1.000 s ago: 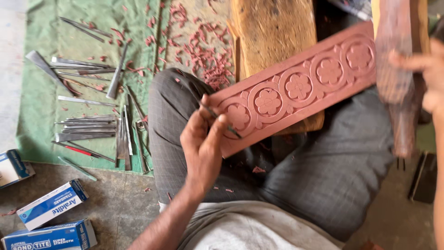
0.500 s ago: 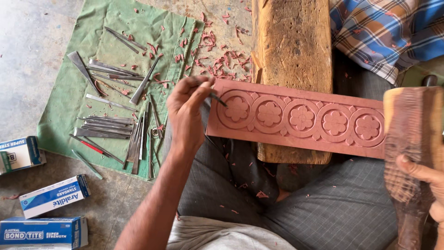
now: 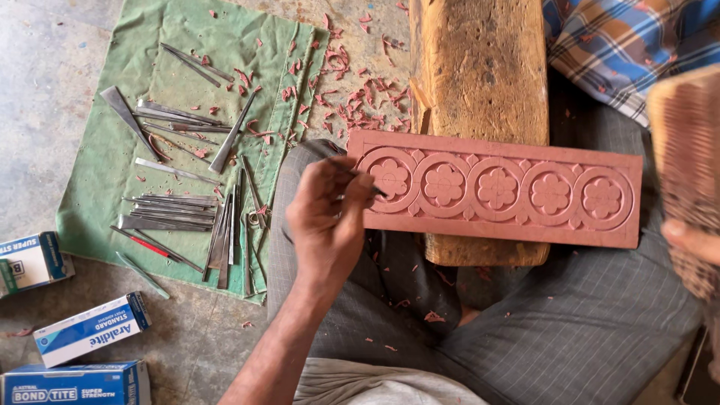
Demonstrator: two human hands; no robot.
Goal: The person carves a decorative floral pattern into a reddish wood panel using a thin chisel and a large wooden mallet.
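Observation:
A reddish-brown carved panel [image 3: 510,217] with a row of round flower medallions lies across a wooden block [image 3: 480,75] in front of my lap. My left hand [image 3: 326,217] grips a thin metal chisel [image 3: 352,174], its tip resting on the leftmost medallion. At the right edge my right hand [image 3: 694,241] holds a worn wooden mallet [image 3: 686,165] upright, apart from the panel; only a finger or two show.
A green cloth [image 3: 150,90] on the concrete floor carries several metal chisels [image 3: 187,210] and red wood chips. Three small blue-and-white boxes [image 3: 90,330] lie at the lower left. A checked cloth [image 3: 622,37] sits at the upper right.
The panel has swung from tilted to level across the block. My left hand stays at its left end with the chisel. The mallet has risen at the right edge.

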